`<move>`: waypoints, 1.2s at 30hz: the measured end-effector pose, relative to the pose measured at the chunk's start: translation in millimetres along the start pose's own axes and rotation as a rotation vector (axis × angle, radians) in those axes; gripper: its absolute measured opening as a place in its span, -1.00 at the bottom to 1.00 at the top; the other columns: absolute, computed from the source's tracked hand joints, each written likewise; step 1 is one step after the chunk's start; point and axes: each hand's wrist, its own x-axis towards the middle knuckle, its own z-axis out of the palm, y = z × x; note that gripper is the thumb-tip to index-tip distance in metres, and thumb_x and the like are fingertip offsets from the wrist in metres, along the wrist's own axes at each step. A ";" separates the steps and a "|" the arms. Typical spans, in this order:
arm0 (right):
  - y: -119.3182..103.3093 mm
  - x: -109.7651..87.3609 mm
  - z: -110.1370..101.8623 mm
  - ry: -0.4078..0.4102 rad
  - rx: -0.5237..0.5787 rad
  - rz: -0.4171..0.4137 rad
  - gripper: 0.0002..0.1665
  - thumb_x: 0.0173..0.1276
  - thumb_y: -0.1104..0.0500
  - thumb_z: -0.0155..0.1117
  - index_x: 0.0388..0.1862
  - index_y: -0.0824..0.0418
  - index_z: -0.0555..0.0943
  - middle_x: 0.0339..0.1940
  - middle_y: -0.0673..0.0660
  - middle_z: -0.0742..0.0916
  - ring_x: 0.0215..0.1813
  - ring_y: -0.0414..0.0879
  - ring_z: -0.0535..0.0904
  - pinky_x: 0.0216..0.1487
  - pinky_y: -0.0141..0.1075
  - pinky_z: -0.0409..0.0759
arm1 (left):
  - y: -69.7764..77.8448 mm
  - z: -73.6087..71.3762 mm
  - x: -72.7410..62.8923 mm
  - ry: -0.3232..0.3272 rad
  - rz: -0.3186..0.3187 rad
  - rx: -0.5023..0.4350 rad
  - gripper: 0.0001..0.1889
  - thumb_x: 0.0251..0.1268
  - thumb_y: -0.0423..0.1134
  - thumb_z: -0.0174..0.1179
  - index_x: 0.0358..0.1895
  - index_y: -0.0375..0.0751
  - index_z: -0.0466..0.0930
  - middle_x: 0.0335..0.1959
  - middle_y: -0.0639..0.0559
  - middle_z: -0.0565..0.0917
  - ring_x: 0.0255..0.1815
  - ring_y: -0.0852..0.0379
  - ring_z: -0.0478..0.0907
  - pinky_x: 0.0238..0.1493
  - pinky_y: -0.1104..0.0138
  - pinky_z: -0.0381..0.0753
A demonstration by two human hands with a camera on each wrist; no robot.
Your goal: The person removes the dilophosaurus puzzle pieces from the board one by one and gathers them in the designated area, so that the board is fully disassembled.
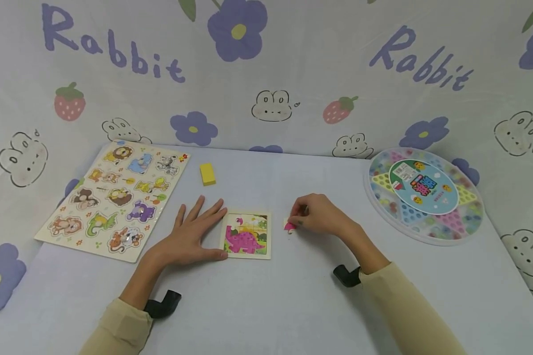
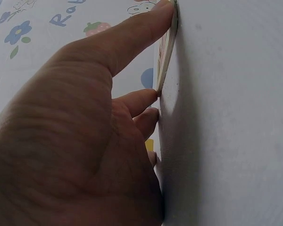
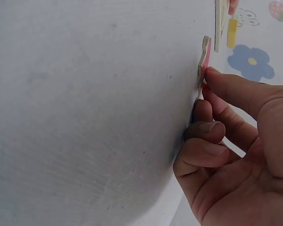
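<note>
A small square jigsaw puzzle (image 1: 246, 239) with a pink dinosaur lies flat in its pale frame near the table's middle. My left hand (image 1: 191, 236) rests on the table to its left, fingers spread; the thumb and index fingertips touch the frame's left side. In the left wrist view, the frame's thin edge (image 2: 166, 61) shows at the thumb and a fingertip. To the right of the puzzle, my right hand (image 1: 317, 215) pinches a small pink and white puzzle piece (image 1: 289, 227) between thumb and fingers. The right wrist view shows this piece (image 3: 205, 54) edge-on, close to the tabletop.
At the left lies a large animal puzzle board (image 1: 115, 197). A yellow block (image 1: 208, 174) sits behind the left hand. A round, clear-rimmed game board (image 1: 426, 195) with coloured star points lies at the back right. Patterned cloth (image 1: 311, 64) hangs behind the white table.
</note>
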 end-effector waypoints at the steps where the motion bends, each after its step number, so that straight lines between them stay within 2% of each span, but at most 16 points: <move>1: 0.6 -0.4 -0.3 0.002 0.001 -0.002 -0.89 0.42 0.15 0.47 -0.29 0.17 0.75 -0.39 0.03 0.73 -0.32 -0.14 0.53 -0.25 -0.33 0.50 | 0.0 0.1 0.5 -0.002 -0.002 0.004 0.08 0.18 0.24 0.42 0.73 0.00 0.11 0.81 0.04 -0.02 0.83 -0.25 -0.42 0.70 -0.31 -0.61; 7: -2.6 -1.0 -0.5 0.040 0.018 -0.019 -0.88 0.47 0.13 0.43 -0.21 0.17 0.73 -0.36 0.03 0.72 -0.33 -0.13 0.53 -0.28 -0.35 0.51 | 0.8 0.2 2.0 0.004 0.007 0.007 0.09 0.17 0.26 0.41 0.73 0.00 0.11 0.81 0.03 -0.02 0.83 -0.26 -0.42 0.69 -0.33 -0.60; 13: -19.4 8.8 5.2 0.063 0.047 -0.095 -0.89 0.51 0.13 0.39 -0.14 0.16 0.74 -0.34 0.05 0.72 -0.37 -0.15 0.52 -0.36 -0.38 0.50 | 1.4 0.0 3.2 0.007 0.021 0.001 0.09 0.17 0.27 0.41 0.72 -0.02 0.12 0.81 0.01 -0.01 0.83 -0.28 -0.42 0.68 -0.34 -0.60; 18: -41.0 23.6 16.8 -0.003 0.038 -0.149 -0.86 0.53 0.10 0.38 -0.06 0.12 0.75 -0.31 0.04 0.71 -0.38 -0.16 0.51 -0.38 -0.40 0.49 | 1.5 0.2 4.1 0.001 0.022 0.008 0.09 0.18 0.27 0.41 0.73 -0.01 0.11 0.81 0.02 -0.02 0.83 -0.28 -0.42 0.68 -0.35 -0.60; 25: -65.0 41.5 29.0 -0.124 -0.010 -0.206 -0.72 0.53 0.13 0.37 0.15 0.12 0.76 -0.24 0.05 0.73 -0.20 -0.14 0.57 -0.17 -0.42 0.56 | 0.7 0.8 3.2 0.006 0.020 0.013 0.09 0.17 0.27 0.41 0.72 -0.03 0.12 0.81 0.01 -0.01 0.82 -0.29 -0.41 0.66 -0.39 -0.59; 29: -68.2 45.9 33.4 -0.163 -0.023 -0.223 -0.71 0.51 0.12 0.40 0.15 0.11 0.77 -0.28 0.04 0.73 -0.18 -0.14 0.56 -0.13 -0.42 0.56 | 0.8 0.6 2.3 0.009 0.022 0.007 0.09 0.18 0.26 0.42 0.72 -0.03 0.12 0.81 0.02 -0.01 0.82 -0.29 -0.42 0.66 -0.39 -0.59; 36: -68.8 46.6 38.4 -0.179 -0.065 -0.234 -0.71 0.49 0.09 0.44 0.13 0.07 0.78 -0.32 0.01 0.71 -0.20 -0.16 0.54 -0.14 -0.39 0.53 | 0.0 0.9 0.2 0.003 0.014 0.005 0.09 0.17 0.24 0.43 0.72 -0.01 0.12 0.81 0.03 -0.02 0.83 -0.28 -0.43 0.67 -0.36 -0.60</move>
